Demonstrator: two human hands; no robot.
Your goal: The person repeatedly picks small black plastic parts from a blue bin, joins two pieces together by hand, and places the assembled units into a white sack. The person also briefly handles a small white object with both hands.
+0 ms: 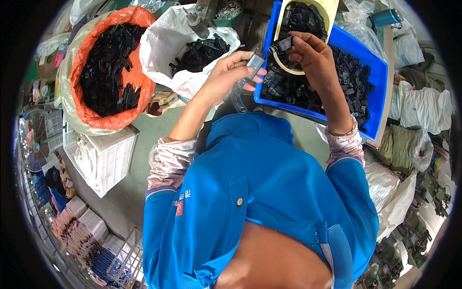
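Left hand (pixel 230 73) half-curled, holding grey part (pixel 255 62). Right hand (pixel 312 54) pinching black clip (pixel 285 44). Blue bin (pixel 381 82) beneath right hand.

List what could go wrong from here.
The small black part pinched in the right hand might slip and get lost among similar parts in the blue bin. The cream tub sits over that bin's loose parts, so a bump could shift it. The curved grey piece in the left hand sticks out past the fingers and could catch on something.
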